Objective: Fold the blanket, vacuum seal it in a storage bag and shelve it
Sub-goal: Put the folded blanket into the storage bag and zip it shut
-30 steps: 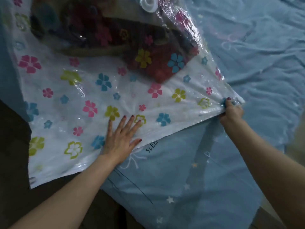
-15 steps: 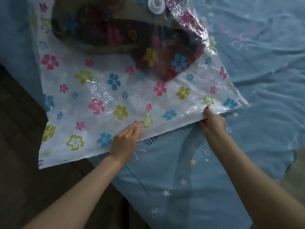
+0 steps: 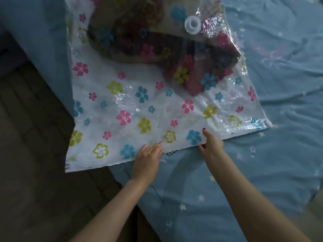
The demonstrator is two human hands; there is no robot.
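The clear plastic storage bag printed with pink, blue and yellow flowers (image 3: 139,109) lay on the blue star-patterned bed sheet (image 3: 262,172), its open-end edge toward six o'clock and its seven o'clock corner hanging past the bed's edge over the dark floor (image 3: 31,172). The folded dark, red-flowered blanket (image 3: 157,48) sat inside the bag, toward twelve o'clock, under the white round valve (image 3: 192,25).

The left hand (image 3: 146,159) rested on the bag's near edge with its fingers nearly straight and released, pressing rather than gripping. The right hand (image 3: 212,145), just beside it at three o'clock, pinched the same edge, thumb on top and fingers tucked beneath.

The likely step was closing the seal strip along that edge. The risks, as I judged them: a stretch between the hands or toward the seven o'clock corner could stay unzipped, since that corner lacked support beneath and would give under pressure; any gap would let air back in after vacuuming. A wrinkle trapped in the strip would do the same. The overhanging plastic could also drag the bag floorward if the pressing hand lifted.
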